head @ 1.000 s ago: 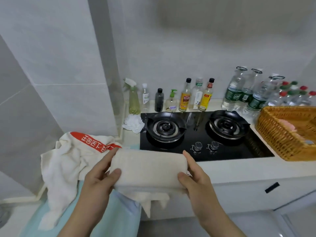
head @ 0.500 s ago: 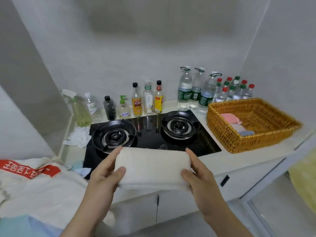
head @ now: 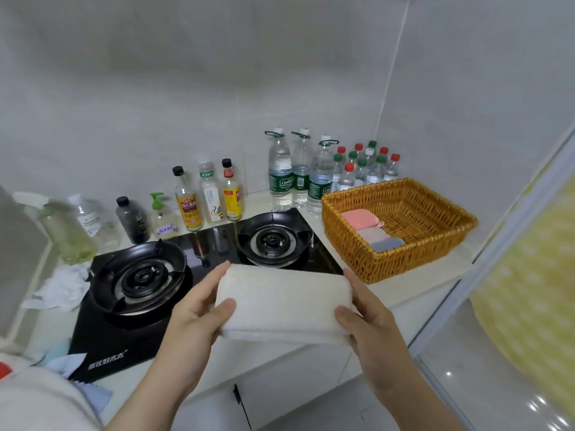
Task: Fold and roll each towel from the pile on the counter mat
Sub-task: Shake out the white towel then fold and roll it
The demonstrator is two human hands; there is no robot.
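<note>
Head view: your left hand (head: pixel 193 315) and right hand (head: pixel 370 325) are gripping the rolled towel (head: pixel 284 301), fingers (head: pixel 222 307) curled round it, before the gas stove (head: pixel 102 346).

Pale counter (head: pixel 404 292) with hob (head: pixel 149 340), bottles (head: pixel 281 178), wicker basket (head: pixel 351 247)

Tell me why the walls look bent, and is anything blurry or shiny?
Head view: the wide lens bows the wall seam and counter edge; the spray bottle at far left is smeared; the black hob mirrors the sauce bottles; glints dot the floor; the rolled towel is sharp.
</note>
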